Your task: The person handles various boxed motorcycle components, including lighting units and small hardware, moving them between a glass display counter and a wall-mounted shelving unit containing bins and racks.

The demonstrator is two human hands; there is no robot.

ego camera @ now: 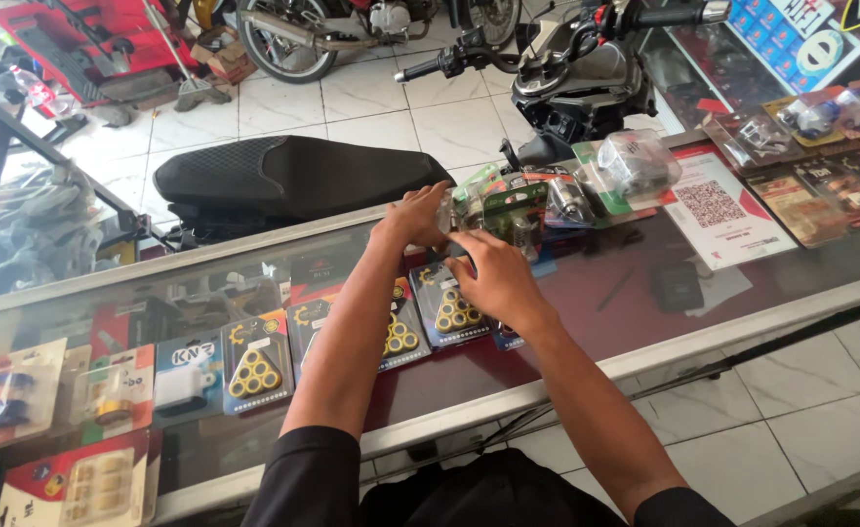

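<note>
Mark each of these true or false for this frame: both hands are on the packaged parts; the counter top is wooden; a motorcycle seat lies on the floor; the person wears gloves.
1. Both the left hand and right hand touch the packaged parts: true.
2. The counter top is wooden: false, it is glass, with goods visible beneath.
3. A black motorcycle seat lies on the tiled floor: true.
4. The person wears gloves: false, both hands are bare.

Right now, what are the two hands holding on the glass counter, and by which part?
Both grip a stack of clear packets: the left hand on its left end, the right hand on its near edge.
</note>
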